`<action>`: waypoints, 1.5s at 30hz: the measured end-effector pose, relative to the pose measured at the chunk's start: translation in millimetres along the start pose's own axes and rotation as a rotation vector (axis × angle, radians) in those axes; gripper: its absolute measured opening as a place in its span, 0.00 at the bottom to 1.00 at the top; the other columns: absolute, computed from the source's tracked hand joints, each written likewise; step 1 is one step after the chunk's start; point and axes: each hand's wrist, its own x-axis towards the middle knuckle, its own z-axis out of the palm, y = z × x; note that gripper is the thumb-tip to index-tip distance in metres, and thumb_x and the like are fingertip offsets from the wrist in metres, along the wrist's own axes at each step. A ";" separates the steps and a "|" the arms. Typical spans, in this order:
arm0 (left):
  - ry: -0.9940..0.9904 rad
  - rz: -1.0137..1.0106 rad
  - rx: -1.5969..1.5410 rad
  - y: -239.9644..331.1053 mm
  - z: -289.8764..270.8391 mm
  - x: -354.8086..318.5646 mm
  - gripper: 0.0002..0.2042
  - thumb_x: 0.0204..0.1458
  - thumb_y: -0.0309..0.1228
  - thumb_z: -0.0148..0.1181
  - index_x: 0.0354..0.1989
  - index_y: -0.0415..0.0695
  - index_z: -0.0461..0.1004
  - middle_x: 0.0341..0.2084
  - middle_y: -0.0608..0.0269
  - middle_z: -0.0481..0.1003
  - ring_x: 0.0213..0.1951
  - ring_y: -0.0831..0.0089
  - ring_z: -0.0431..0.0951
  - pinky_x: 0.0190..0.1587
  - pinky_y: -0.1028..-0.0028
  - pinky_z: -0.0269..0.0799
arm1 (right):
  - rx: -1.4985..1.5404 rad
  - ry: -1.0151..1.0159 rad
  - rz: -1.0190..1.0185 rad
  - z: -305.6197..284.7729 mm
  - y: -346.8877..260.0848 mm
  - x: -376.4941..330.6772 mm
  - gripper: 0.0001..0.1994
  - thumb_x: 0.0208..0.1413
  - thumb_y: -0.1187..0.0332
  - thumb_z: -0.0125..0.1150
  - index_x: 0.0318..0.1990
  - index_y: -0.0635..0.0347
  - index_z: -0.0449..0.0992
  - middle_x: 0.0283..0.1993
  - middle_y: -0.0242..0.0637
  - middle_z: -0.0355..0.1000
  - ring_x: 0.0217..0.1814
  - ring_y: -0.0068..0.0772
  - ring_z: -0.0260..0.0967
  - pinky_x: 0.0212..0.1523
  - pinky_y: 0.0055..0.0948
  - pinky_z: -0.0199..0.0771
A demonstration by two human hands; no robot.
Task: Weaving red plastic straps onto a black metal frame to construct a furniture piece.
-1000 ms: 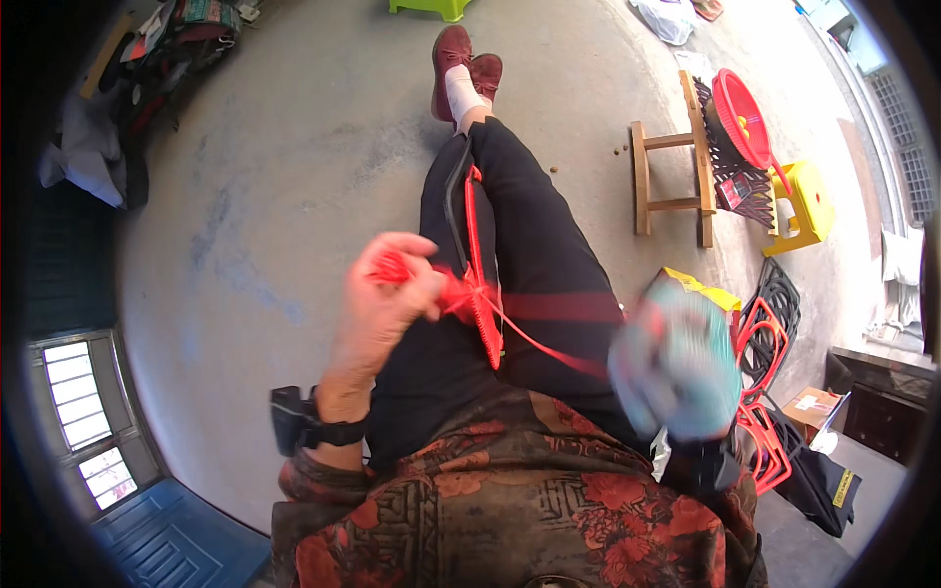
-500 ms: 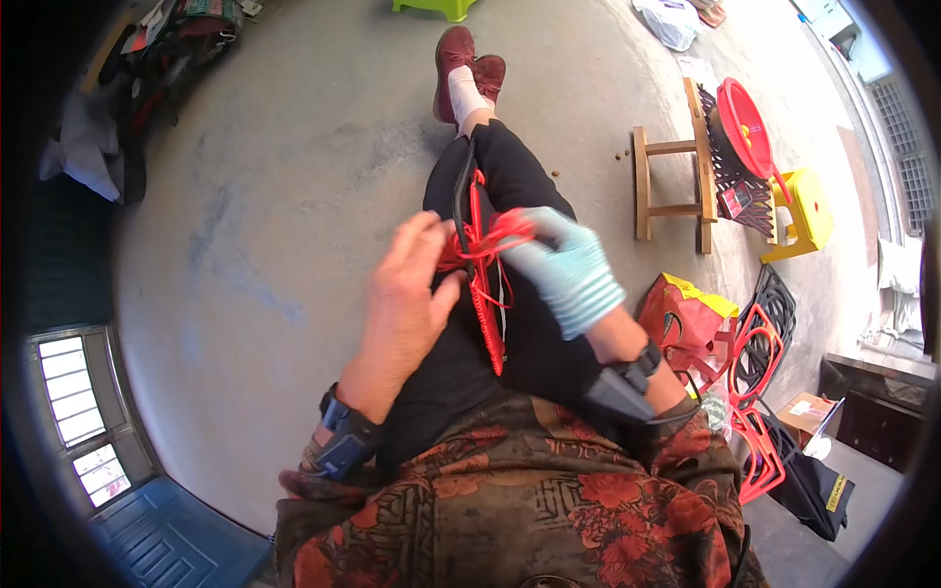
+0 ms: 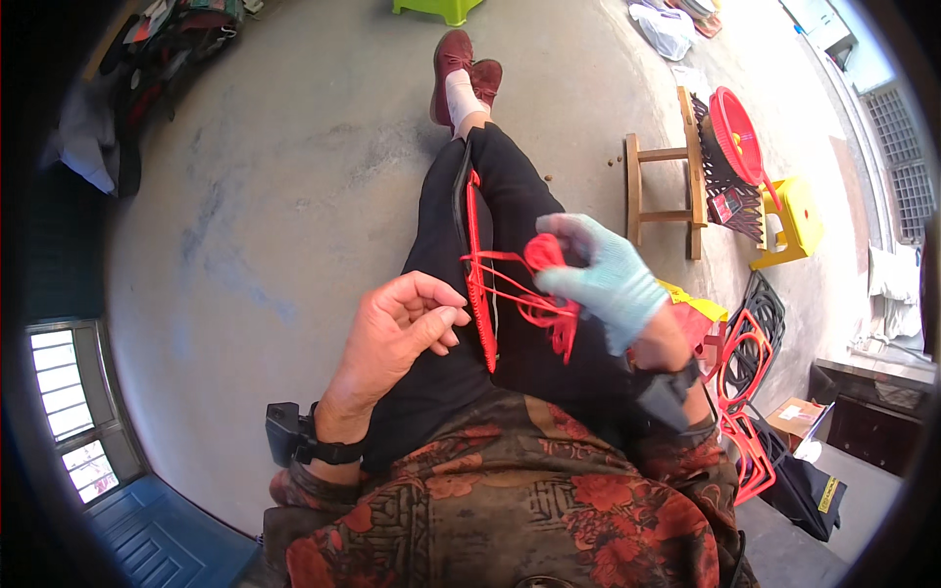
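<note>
A long, narrow piece (image 3: 481, 294) with a black edge and tight red cord wrapping stands edge-on between my black-trousered legs. Loose red cord (image 3: 549, 312) runs from it to the right in several strands. My right hand (image 3: 613, 279), in a pale blue-green glove, is closed around a bunch of this cord, with a small wad showing at the fingertips. Just left of the piece is my bare left hand (image 3: 407, 318), its fingers curled and thumb pressed to the index finger. Whatever it may pinch is too small to make out.
To the right stand a wooden rack (image 3: 694, 176), a red basin (image 3: 735, 132) and a yellow stool (image 3: 796, 220). Nearer lie red open frames (image 3: 750, 446), coiled black material (image 3: 769, 318), a red-yellow bag (image 3: 698, 314) and a cardboard box (image 3: 796, 416). A green stool (image 3: 436, 8) is far ahead.
My right hand has moved right and slightly nearer, drawing the red cord out from the piece. My left hand has dropped nearer to me, away from the knotted cord.
</note>
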 end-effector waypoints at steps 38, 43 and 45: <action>-0.250 -0.312 -0.273 -16.7 -52.3 -102.5 0.09 0.58 0.26 0.54 0.35 0.31 0.75 0.16 0.64 0.69 0.16 0.81 0.62 0.20 0.80 0.57 | -0.605 0.073 -0.154 75.3 24.7 -12.5 0.19 0.48 0.54 0.69 0.39 0.57 0.71 0.26 0.44 0.74 0.29 0.46 0.74 0.31 0.38 0.74; -0.282 0.244 -0.342 29.6 -19.0 -51.4 0.13 0.57 0.27 0.53 0.48 0.34 0.73 0.44 0.47 0.72 0.42 0.59 0.74 0.39 0.70 0.74 | 0.148 0.134 -0.062 28.5 11.9 -9.0 0.09 0.57 0.67 0.60 0.43 0.61 0.75 0.33 0.38 0.75 0.37 0.25 0.73 0.41 0.28 0.75; -0.134 0.371 -0.382 38.7 -9.2 -24.1 0.20 0.58 0.32 0.54 0.57 0.36 0.67 0.54 0.41 0.68 0.52 0.56 0.72 0.43 0.70 0.75 | -0.243 0.351 -0.492 18.9 0.0 -5.9 0.08 0.59 0.70 0.55 0.42 0.62 0.76 0.38 0.40 0.76 0.36 0.29 0.74 0.40 0.29 0.75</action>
